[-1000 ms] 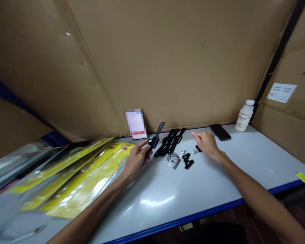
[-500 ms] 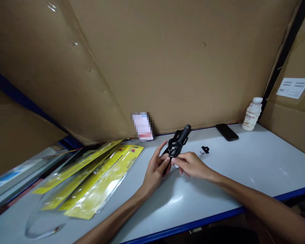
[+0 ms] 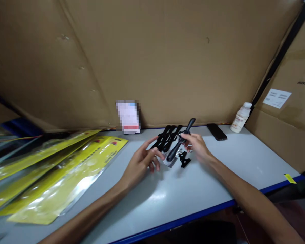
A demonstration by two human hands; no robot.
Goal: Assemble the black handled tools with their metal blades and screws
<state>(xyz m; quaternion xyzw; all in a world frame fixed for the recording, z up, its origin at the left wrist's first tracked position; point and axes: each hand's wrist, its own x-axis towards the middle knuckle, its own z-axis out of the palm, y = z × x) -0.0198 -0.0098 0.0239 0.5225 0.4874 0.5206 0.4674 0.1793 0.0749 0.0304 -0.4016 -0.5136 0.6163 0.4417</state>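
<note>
My right hand (image 3: 195, 144) is closed around a black spokeshave (image 3: 177, 149), tilted with one handle up and away and the other down towards me. My left hand (image 3: 144, 158) hovers by the lower handle, fingers apart, holding nothing. Several more black spokeshaves (image 3: 165, 137) lie side by side behind my hands. Under the lower handle shows a flat grey piece (image 3: 169, 163), perhaps a blade. Small black metal plates (image 3: 184, 160) and shiny small screws (image 3: 179, 152) lie between the hands, beside the held tool.
Yellow blister packs (image 3: 63, 179) fan out at the left. A phone-like screen (image 3: 128, 117), blurred out, leans on the cardboard wall (image 3: 152, 61). At the right are a black phone (image 3: 217, 131) and a white bottle (image 3: 241, 117). The table has a blue edge (image 3: 193, 218).
My hands were close together on black parts; now they are apart, with the right one raising a spokeshave. The left has let go. My view has shifted, so more loose parts show.
</note>
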